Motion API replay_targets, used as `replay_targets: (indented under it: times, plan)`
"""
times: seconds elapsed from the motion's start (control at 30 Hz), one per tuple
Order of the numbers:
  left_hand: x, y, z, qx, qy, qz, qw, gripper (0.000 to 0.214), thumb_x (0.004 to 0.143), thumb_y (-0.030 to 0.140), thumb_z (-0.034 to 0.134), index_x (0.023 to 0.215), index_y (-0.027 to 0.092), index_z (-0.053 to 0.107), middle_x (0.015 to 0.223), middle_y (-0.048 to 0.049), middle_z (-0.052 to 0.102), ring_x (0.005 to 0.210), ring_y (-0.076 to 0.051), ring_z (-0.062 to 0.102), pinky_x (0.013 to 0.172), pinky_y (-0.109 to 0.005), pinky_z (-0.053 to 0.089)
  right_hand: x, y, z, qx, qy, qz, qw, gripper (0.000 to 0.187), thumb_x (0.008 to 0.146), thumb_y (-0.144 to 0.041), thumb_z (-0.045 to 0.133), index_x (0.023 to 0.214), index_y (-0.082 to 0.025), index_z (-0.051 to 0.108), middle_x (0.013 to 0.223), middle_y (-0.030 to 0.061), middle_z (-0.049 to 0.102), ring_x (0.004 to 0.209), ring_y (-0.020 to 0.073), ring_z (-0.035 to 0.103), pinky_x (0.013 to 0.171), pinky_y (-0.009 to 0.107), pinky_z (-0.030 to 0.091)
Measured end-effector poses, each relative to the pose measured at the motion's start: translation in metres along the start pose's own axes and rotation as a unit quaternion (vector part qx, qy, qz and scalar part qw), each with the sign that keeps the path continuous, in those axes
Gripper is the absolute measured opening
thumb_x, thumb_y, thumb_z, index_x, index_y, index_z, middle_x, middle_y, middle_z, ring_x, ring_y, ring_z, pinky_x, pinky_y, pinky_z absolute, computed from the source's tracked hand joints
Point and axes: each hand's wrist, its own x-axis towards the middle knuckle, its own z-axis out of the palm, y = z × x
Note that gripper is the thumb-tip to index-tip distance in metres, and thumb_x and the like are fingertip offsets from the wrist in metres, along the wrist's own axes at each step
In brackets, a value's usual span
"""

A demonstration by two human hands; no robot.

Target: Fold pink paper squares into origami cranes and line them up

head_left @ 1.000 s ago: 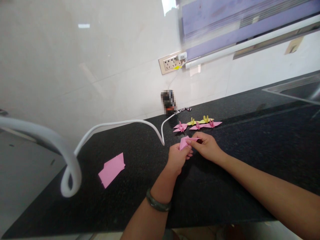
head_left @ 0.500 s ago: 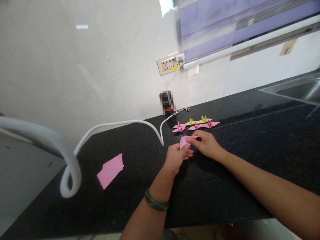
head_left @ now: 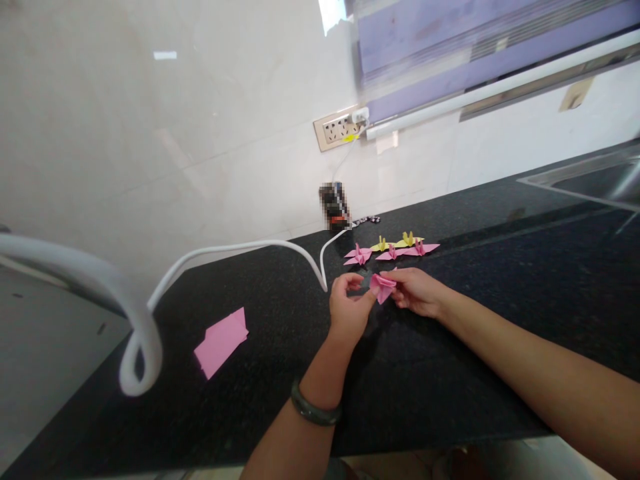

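Note:
A folded piece of pink origami paper (head_left: pixel 383 287) is held up over the dark counter, its flaps partly spread. My right hand (head_left: pixel 417 292) pinches it from the right, with fingers curled behind it. On the other side my left hand (head_left: pixel 349 308) rests its thumb tip against the paper's left edge. The fingers of that hand are bent and stand apart from the thumb, with a gap between. Just behind the hands sit pink paper cranes (head_left: pixel 359 255) and yellow paper cranes (head_left: pixel 408 239), grouped close together.
Flat pink paper sheets (head_left: pixel 221 343) lie to the left on the black counter (head_left: pixel 280 400). A white cable (head_left: pixel 235 247) loops across the left side. Against the wall stands a pixelated dark object (head_left: pixel 335 205), below a wall socket (head_left: pixel 341 127). A sink edge (head_left: pixel 575 190) shows at right.
The pink paper has turned and shifted slightly right, and its flaps now show spread. My left fingers have moved off it, leaving the thumb at its edge. The cranes have stayed put.

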Motion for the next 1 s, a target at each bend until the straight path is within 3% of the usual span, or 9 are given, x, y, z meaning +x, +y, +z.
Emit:
replay_targets:
  times: [0.03, 0.1, 0.23, 0.37, 0.47, 0.57, 0.6, 0.77, 1.0]
  plan:
    - [0.000, 0.002, -0.001, 0.017, 0.012, 0.028, 0.999, 0.038, 0.056, 0.026, 0.064, 0.093, 0.018, 0.054, 0.096, -0.0064, 0.052, 0.088, -0.015, 0.050, 0.067, -0.022, 0.043, 0.000, 0.000, -0.001, 0.011, -0.017, 0.024, 1.000, 0.022, 0.065, -0.033, 0.054, 0.056, -0.017, 0.042, 0.040, -0.0067, 0.036, 0.033, 0.0039, 0.027, 0.032, 0.017, 0.020]
    - [-0.001, 0.005, -0.002, 0.033, -0.023, 0.061, 0.997, 0.042, 0.058, 0.023, 0.063, 0.099, 0.021, 0.054, 0.106, -0.0065, 0.049, 0.098, -0.017, 0.045, 0.075, -0.025, 0.041, -0.001, 0.001, -0.001, 0.017, -0.038, 0.050, 0.998, 0.021, 0.065, -0.031, 0.054, 0.055, -0.016, 0.042, 0.038, -0.0070, 0.036, 0.031, 0.0033, 0.026, 0.031, 0.016, 0.019]
    - [-0.001, 0.004, 0.000, 0.031, -0.124, 0.077, 0.989, 0.024, 0.064, 0.022, 0.058, 0.087, 0.017, 0.060, 0.095, -0.0070, 0.055, 0.091, -0.015, 0.050, 0.078, -0.026, 0.040, -0.003, 0.002, 0.000, -0.012, -0.047, 0.055, 0.997, 0.018, 0.065, -0.028, 0.053, 0.055, -0.016, 0.043, 0.037, -0.0068, 0.037, 0.029, 0.0031, 0.026, 0.029, 0.016, 0.020]
    - [0.002, -0.003, 0.001, 0.022, -0.091, 0.055, 0.994, 0.012, 0.063, 0.024, 0.059, 0.068, 0.013, 0.061, 0.081, -0.0058, 0.057, 0.079, -0.014, 0.052, 0.075, -0.027, 0.040, -0.005, 0.005, 0.004, -0.092, -0.048, 0.037, 0.994, 0.023, 0.067, -0.033, 0.051, 0.054, -0.016, 0.045, 0.038, -0.0055, 0.039, 0.030, 0.0037, 0.030, 0.030, 0.018, 0.027]
    - [0.003, -0.007, 0.002, -0.048, -0.095, -0.031, 0.994, 0.017, 0.065, 0.026, 0.056, 0.073, 0.012, 0.059, 0.072, -0.0038, 0.058, 0.064, -0.011, 0.052, 0.061, -0.024, 0.042, -0.004, 0.005, 0.006, -0.188, 0.033, -0.030, 0.981, 0.031, 0.069, -0.044, 0.048, 0.060, -0.015, 0.049, 0.048, -0.0025, 0.045, 0.035, 0.0054, 0.036, 0.032, 0.019, 0.031]
    - [0.002, -0.008, 0.003, -0.090, -0.108, -0.091, 0.986, 0.021, 0.066, 0.029, 0.055, 0.076, 0.011, 0.057, 0.065, -0.0024, 0.057, 0.054, -0.009, 0.049, 0.049, -0.019, 0.038, -0.003, 0.000, 0.006, -0.257, 0.147, -0.149, 0.943, 0.035, 0.069, -0.049, 0.046, 0.066, -0.015, 0.053, 0.055, -0.0010, 0.048, 0.043, 0.0072, 0.041, 0.036, 0.019, 0.034]
    - [0.002, -0.008, 0.003, -0.093, -0.113, -0.100, 0.984, 0.022, 0.065, 0.029, 0.056, 0.076, 0.011, 0.057, 0.066, -0.0026, 0.057, 0.053, -0.009, 0.048, 0.048, -0.019, 0.037, -0.004, -0.002, 0.006, -0.263, 0.147, -0.179, 0.937, 0.035, 0.069, -0.049, 0.046, 0.068, -0.015, 0.054, 0.057, -0.0007, 0.049, 0.046, 0.0075, 0.042, 0.039, 0.019, 0.035]
    - [0.002, -0.013, 0.002, -0.076, -0.127, -0.080, 0.986, 0.027, 0.065, 0.031, 0.056, 0.081, 0.010, 0.059, 0.071, -0.0041, 0.060, 0.059, -0.010, 0.051, 0.053, -0.020, 0.039, -0.010, -0.008, 0.009, -0.287, 0.001, -0.231, 0.929, 0.028, 0.066, -0.041, 0.055, 0.072, -0.014, 0.058, 0.066, 0.0012, 0.056, 0.056, 0.0095, 0.048, 0.052, 0.021, 0.039]
    - [0.003, -0.018, 0.000, -0.013, -0.144, -0.042, 0.989, 0.029, 0.068, 0.034, 0.052, 0.083, 0.010, 0.060, 0.073, -0.0041, 0.059, 0.062, -0.011, 0.050, 0.055, -0.021, 0.038, -0.008, -0.003, 0.006, -0.303, 0.011, -0.249, 0.920, 0.022, 0.067, -0.034, 0.055, 0.073, -0.013, 0.059, 0.066, 0.0015, 0.057, 0.057, 0.0103, 0.049, 0.054, 0.022, 0.039]
